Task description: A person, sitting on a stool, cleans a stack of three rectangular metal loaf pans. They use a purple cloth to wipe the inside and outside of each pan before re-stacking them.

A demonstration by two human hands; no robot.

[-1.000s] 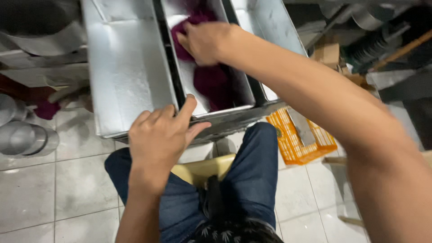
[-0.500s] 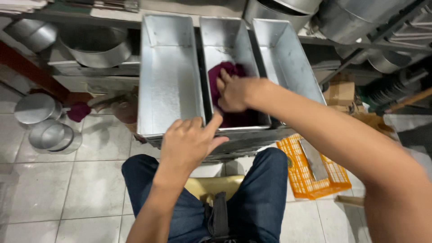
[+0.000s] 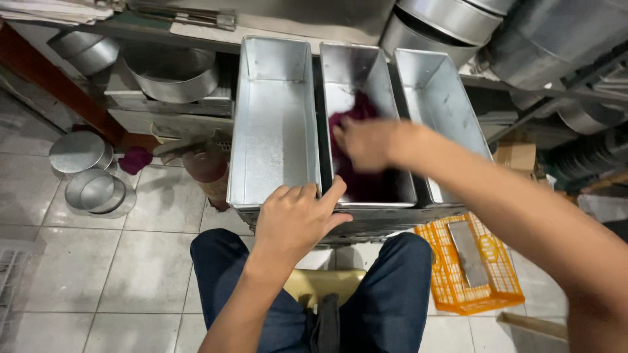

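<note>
A metal pan made of three joined rectangular troughs [image 3: 271, 150] rests across my knees. My right hand [image 3: 366, 142] is inside the middle trough, pressing a dark purple cloth [image 3: 356, 176] against its floor and wall; the hand is blurred by motion. My left hand [image 3: 297, 219] grips the pan's near rim between the left and middle troughs, thumb hooked over the edge. The left trough and the right trough [image 3: 435, 111] hold nothing.
Round metal pans [image 3: 88, 180] lie stacked on the tiled floor at left, near a second purple rag [image 3: 135, 159]. An orange plastic crate [image 3: 481, 271] holding a flat metal piece sits at right. Shelves with large round tins [image 3: 173, 75] run behind.
The view has tilted down and the pan now sits lower in frame. My right hand with the cloth has slid along the middle trough. My left hand stays on the near rim.
</note>
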